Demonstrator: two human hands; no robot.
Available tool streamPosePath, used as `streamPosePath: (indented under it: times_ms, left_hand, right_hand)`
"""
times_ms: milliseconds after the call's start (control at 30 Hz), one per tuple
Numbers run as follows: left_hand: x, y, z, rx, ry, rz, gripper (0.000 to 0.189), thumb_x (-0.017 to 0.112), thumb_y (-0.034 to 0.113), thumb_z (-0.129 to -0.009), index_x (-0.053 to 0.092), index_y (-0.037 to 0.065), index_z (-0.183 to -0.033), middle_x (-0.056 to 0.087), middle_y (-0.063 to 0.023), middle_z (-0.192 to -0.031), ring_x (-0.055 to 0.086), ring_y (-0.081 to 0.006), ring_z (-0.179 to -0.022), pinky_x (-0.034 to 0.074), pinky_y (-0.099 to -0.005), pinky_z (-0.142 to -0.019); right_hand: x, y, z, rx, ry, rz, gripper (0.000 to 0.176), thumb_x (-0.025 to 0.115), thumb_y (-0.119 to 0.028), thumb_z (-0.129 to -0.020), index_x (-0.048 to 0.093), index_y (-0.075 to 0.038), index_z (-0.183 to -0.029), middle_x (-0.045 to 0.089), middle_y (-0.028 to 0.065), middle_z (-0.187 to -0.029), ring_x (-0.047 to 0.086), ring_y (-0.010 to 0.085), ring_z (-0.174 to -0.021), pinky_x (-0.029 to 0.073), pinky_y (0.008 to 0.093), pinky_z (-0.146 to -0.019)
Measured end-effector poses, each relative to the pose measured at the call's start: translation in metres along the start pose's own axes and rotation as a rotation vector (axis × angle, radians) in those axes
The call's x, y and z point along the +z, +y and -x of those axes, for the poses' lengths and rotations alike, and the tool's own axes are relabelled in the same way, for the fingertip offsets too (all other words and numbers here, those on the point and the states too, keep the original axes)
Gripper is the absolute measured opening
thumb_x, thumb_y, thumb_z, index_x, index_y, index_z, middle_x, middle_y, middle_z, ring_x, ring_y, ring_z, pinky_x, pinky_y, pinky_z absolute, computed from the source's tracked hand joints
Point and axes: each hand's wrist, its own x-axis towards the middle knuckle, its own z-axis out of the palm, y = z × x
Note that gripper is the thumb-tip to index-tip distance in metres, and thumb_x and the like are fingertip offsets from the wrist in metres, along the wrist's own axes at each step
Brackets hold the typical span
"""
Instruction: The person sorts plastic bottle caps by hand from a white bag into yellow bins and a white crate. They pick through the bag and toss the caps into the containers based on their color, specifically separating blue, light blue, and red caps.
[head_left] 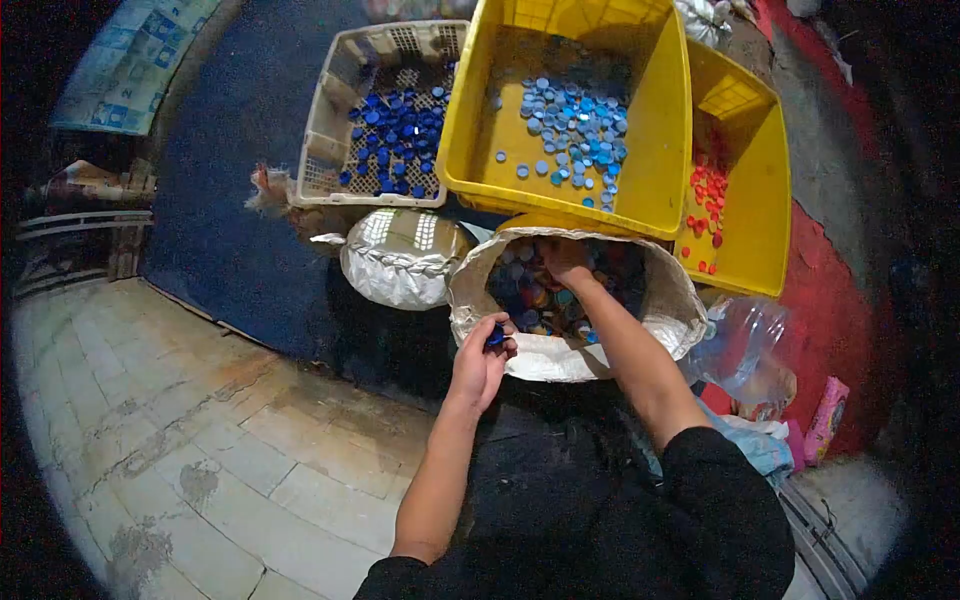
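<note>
My left hand [480, 365] is closed around a dark blue bottle cap [495, 335] at the near left rim of a white woven sack [550, 360]. Inside the sack lie mixed bottle caps [540, 300] in blue, white, orange and other colours. My right hand [566, 260] reaches down into the sack among these caps. Its fingertips are too dim and hidden to show whether they grip anything.
Behind the sack are a cream crate [320, 150] of dark blue caps, a yellow bin [480, 100] of light blue caps and another yellow bin [755, 190] of red caps. A tied white sack [395, 280] sits left, a clear plastic bottle [745, 345] right.
</note>
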Motion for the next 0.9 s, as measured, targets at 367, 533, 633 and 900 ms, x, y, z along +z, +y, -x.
streamPosePath:
  times_ms: [367,533,633,900]
  left_hand:
    - [0.022,0.027,0.008,-0.215,-0.223,0.175,0.034,0.045,0.031,-0.095,0.055,0.004,-0.114,0.061,-0.0134,-0.103,0.059,-0.0266,-0.092,0.048,-0.0383,-0.085]
    - [0.024,0.063,0.008,-0.323,-0.228,0.063,0.042,0.044,0.038,-0.095,0.053,0.003,-0.116,0.060,-0.0151,-0.106,0.059,-0.0277,-0.097,0.049,-0.0395,-0.087]
    - [0.012,0.090,0.004,-0.388,-0.234,0.033,0.047,0.041,0.042,-0.095,0.051,0.002,-0.119,0.058,-0.0172,-0.110,0.059,-0.0288,-0.099,0.048,-0.0410,-0.090]
    - [0.022,0.203,-0.003,-0.318,-0.265,0.150,0.055,0.038,0.051,-0.093,0.043,0.003,-0.118,0.055,-0.0218,-0.107,0.056,-0.0300,-0.096,0.048,-0.0426,-0.088]
  right_hand:
    - [-0.186,-0.116,0.124,0.796,-0.443,-1.904,0.019,0.054,-0.013,-0.082,0.053,-0.009,-0.101,0.059,0.0076,-0.087,0.056,0.0150,-0.065,0.042,0.0204,-0.044]
    - [-0.157,-0.149,0.144,0.772,-0.217,-2.086,0.030,0.052,-0.009,-0.082,0.053,-0.010,-0.112,0.059,0.0084,-0.097,0.057,0.0187,-0.073,0.049,0.0301,-0.061]
    - [-0.154,-0.181,0.145,0.877,-0.121,-2.221,0.024,0.052,-0.014,-0.084,0.055,-0.006,-0.106,0.059,0.0101,-0.093,0.058,0.0242,-0.074,0.051,0.0362,-0.070]
    - [-0.155,-0.278,0.052,0.638,-0.198,-1.974,0.021,0.054,-0.020,-0.087,0.056,0.000,-0.090,0.059,0.0133,-0.087,0.061,0.0269,-0.078,0.051,0.0366,-0.073]
